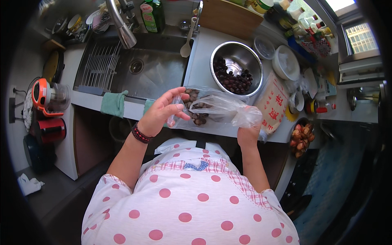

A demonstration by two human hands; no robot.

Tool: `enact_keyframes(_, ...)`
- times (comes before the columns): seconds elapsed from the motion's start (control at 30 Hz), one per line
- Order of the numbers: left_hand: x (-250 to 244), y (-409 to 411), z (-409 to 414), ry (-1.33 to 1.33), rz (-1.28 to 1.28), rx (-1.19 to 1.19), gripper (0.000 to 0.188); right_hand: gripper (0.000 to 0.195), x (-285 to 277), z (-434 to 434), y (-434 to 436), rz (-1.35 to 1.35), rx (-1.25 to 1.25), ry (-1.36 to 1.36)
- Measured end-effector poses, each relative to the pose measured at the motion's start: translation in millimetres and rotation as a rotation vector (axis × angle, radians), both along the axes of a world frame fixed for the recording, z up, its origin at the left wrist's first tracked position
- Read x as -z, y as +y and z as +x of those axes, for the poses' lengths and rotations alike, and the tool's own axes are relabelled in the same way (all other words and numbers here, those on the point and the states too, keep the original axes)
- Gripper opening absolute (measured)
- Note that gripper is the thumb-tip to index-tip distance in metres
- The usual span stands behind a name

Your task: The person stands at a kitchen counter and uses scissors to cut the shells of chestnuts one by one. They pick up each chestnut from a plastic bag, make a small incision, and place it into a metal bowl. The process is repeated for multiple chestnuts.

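Note:
A clear plastic bag (pixel 219 107) is stretched between my hands over the counter's front edge. Dark round fruit (pixel 199 118), seemingly grapes, shows through its left part. My left hand (pixel 160 111) is at the bag's left end, thumb and fingers loosely curled around a fold of plastic. At the other end, my right hand (pixel 249 131) grips the bunched plastic, which partly hides its fingers. Just beyond the bag stands a steel bowl (pixel 234 62) with loose dark grapes (pixel 235 82) lying along its left and near sides.
Left of the bowl is a steel sink (pixel 159 70) with a drying rack (pixel 99 65), a faucet (pixel 127 35) and a pale spoon (pixel 186 49). A printed paper bag (pixel 271 105), white bowl (pixel 286 62) and bowl of onions (pixel 301 137) stand right. Green cloths (pixel 114 104) hang over the front edge.

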State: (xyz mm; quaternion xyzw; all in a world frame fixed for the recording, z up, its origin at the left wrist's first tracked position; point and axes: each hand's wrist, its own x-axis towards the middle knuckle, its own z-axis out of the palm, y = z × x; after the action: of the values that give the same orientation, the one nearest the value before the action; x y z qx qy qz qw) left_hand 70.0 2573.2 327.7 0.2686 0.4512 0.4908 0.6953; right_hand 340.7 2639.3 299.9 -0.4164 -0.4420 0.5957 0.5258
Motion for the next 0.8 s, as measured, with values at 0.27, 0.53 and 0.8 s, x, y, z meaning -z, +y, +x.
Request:
enact_keyframes(0.27, 4, -11, -3, -0.111, -0.028, -0.038, 0.051, 0.018, -2, -11, 17, -0.015, -0.096, -0.077)
enact_keyframes(0.53, 9, -14, -11, -0.102, -0.027, -0.084, 0.048, 0.023, -4, -11, 24, -0.045, -0.033, -0.164)
enact_keyframes(0.8, 5, -5, -2, -0.106, -0.062, -0.058, 0.048, 0.019, -20, -11, 10, 0.003, -0.045, -0.110)
